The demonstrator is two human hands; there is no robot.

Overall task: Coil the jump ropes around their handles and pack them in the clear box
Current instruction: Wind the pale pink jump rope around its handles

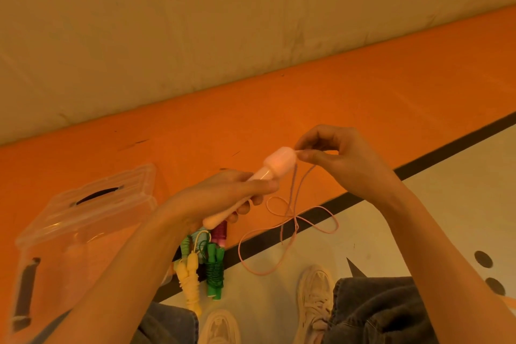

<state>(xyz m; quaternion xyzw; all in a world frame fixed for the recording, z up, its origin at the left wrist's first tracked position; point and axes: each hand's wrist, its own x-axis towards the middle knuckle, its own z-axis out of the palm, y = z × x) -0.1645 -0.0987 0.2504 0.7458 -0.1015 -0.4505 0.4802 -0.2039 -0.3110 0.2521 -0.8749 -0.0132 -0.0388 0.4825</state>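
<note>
We are holding the pink handles [248, 190] tight in our left hand [223, 198], so they are staying still while we are winding. Our right hand [343, 165] is pinching the pink rope [293, 220] right beside the handles' fat top end, guiding it on. The loose rope is dangling below the handles. The clear box [83, 220], lid on, is waiting left of the handles. The yellow rope [190, 279] and green rope [215, 274] are lying coiled below them.

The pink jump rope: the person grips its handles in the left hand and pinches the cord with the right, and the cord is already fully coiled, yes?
Not fully coiled. The head view shows the pink cord hanging in loose loops below the left hand gripping the handles; the right hand pinches it.
</note>
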